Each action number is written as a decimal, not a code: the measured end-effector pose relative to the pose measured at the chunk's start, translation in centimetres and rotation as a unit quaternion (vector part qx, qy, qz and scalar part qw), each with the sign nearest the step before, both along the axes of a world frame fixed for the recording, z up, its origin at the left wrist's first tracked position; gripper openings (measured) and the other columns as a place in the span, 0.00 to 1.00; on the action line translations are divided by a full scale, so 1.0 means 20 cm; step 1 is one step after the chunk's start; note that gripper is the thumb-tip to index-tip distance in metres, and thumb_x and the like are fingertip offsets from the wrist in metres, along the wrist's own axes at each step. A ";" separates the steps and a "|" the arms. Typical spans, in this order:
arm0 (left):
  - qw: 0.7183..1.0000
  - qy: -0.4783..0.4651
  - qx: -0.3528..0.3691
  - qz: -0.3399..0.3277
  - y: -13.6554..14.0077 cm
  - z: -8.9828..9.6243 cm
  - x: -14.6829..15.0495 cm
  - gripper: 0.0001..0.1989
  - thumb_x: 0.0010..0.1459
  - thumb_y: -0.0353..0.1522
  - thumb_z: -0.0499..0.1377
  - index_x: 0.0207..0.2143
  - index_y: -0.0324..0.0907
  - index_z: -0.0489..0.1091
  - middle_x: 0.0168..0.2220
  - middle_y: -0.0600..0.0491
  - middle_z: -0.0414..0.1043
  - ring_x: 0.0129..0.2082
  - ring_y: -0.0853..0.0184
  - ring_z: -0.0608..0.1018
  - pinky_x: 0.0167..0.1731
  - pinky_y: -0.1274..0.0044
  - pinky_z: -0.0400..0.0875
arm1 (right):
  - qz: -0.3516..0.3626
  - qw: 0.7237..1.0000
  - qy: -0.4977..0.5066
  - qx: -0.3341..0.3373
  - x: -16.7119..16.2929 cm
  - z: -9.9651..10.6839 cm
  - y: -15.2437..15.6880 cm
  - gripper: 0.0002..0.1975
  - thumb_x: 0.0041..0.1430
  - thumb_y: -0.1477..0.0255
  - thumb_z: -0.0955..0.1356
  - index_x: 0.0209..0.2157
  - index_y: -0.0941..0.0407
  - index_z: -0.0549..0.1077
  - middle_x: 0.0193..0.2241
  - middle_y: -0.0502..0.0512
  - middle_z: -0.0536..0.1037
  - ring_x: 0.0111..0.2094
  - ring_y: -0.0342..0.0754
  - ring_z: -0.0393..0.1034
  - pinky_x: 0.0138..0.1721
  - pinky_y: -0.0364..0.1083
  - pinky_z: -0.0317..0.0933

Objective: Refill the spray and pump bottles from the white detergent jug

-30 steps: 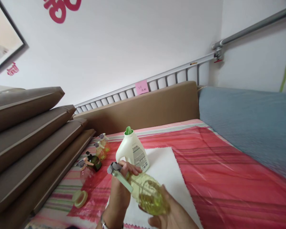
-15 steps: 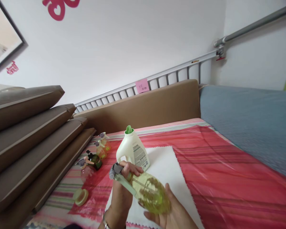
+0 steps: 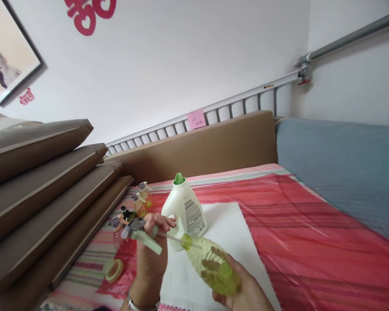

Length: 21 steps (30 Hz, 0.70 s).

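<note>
My left hand (image 3: 154,250) is closed around the neck of a grey and pale green trigger spray head (image 3: 144,235). Its thin dip tube still reaches through the open mouth of a clear yellow-green spray bottle (image 3: 210,263). My right hand (image 3: 243,283) grips that bottle near its base, tilted with the mouth toward my left hand; some liquid lies inside. Just behind them a white detergent jug (image 3: 191,209) stands upright, its green spout uncovered. Under the jug is a white cloth (image 3: 230,222) with a scalloped edge.
On the left stand several small bottles, among them a pink spray bottle (image 3: 118,235) and an orange one (image 3: 139,205). A round pale green cap (image 3: 114,271) lies nearer me. Red plastic sheeting (image 3: 298,233) covers the surface. Stacked brown cushions (image 3: 45,185) rise at the far left.
My left hand has moved left, drawing the spray head away from the bottle's neck so the tube shows between them. The right hand keeps hold of the bottle.
</note>
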<state>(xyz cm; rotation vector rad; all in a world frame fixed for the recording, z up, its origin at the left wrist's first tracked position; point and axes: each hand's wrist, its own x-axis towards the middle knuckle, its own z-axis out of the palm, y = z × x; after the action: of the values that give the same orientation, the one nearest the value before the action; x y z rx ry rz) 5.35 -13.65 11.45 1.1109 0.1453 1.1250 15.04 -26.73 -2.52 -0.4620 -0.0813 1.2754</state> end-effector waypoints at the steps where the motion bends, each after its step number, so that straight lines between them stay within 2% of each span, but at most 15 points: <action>1: 1.000 -0.009 0.004 0.011 0.01 0.02 -0.01 0.14 0.53 0.39 0.62 0.20 0.41 0.66 0.20 0.58 0.67 0.26 0.68 0.73 0.38 0.73 0.70 | 0.009 1.000 0.007 -0.011 0.01 -0.01 0.01 0.19 0.51 0.59 0.71 0.43 0.55 0.73 0.39 0.60 0.81 0.35 0.52 0.76 0.25 0.43 0.64; 7: 0.996 -0.045 0.034 0.062 0.04 0.09 -0.08 0.13 0.51 0.38 0.63 0.20 0.41 0.67 0.20 0.59 0.67 0.25 0.70 0.71 0.35 0.76 0.71 | 0.016 0.999 0.022 -0.041 0.00 0.01 0.01 0.16 0.54 0.60 0.69 0.41 0.56 0.74 0.33 0.57 0.82 0.29 0.47 0.76 0.23 0.42 0.65; 11: 0.990 -0.060 0.053 0.120 0.03 0.07 -0.09 0.13 0.52 0.40 0.62 0.21 0.42 0.68 0.23 0.58 0.68 0.27 0.69 0.73 0.37 0.76 0.72 | 0.010 0.999 0.027 -0.045 0.00 0.02 0.01 0.16 0.54 0.60 0.70 0.40 0.57 0.74 0.33 0.57 0.82 0.29 0.48 0.76 0.23 0.42 0.65; 14: 0.996 -0.004 0.039 0.083 0.03 0.03 -0.11 0.13 0.53 0.39 0.61 0.21 0.42 0.69 0.25 0.56 0.70 0.31 0.68 0.74 0.38 0.75 0.72 | 0.002 0.998 0.032 -0.049 0.01 0.00 0.02 0.16 0.53 0.61 0.71 0.41 0.56 0.74 0.32 0.56 0.82 0.29 0.48 0.76 0.23 0.42 0.65; 16: 0.997 0.019 0.037 0.070 0.07 0.03 -0.14 0.13 0.54 0.39 0.61 0.21 0.42 0.69 0.26 0.55 0.72 0.33 0.66 0.75 0.40 0.74 0.72 | 0.002 0.998 0.036 -0.051 0.02 -0.01 0.02 0.16 0.53 0.61 0.71 0.41 0.56 0.74 0.33 0.57 0.82 0.30 0.49 0.77 0.24 0.42 0.65; 19: 0.991 -0.024 0.043 0.124 0.17 0.06 -0.18 0.13 0.54 0.40 0.59 0.23 0.42 0.71 0.28 0.54 0.74 0.35 0.65 0.76 0.45 0.70 0.71 | -0.010 0.997 0.051 -0.053 0.05 -0.02 0.02 0.17 0.53 0.61 0.71 0.41 0.56 0.73 0.33 0.57 0.82 0.31 0.51 0.77 0.24 0.43 0.65; 21: 0.990 -0.013 0.048 0.134 0.23 0.05 -0.20 0.11 0.51 0.40 0.60 0.27 0.41 0.74 0.32 0.52 0.76 0.39 0.62 0.77 0.48 0.67 0.69 | -0.022 0.997 0.061 -0.051 0.08 -0.01 0.01 0.17 0.53 0.61 0.71 0.42 0.56 0.73 0.34 0.58 0.82 0.32 0.53 0.77 0.25 0.44 0.65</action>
<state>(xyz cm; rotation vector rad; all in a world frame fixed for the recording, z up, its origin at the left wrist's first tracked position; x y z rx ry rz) 1.34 -9.02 12.52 1.1843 0.2267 1.3978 16.56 -26.54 -2.81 -0.4696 0.0959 1.2662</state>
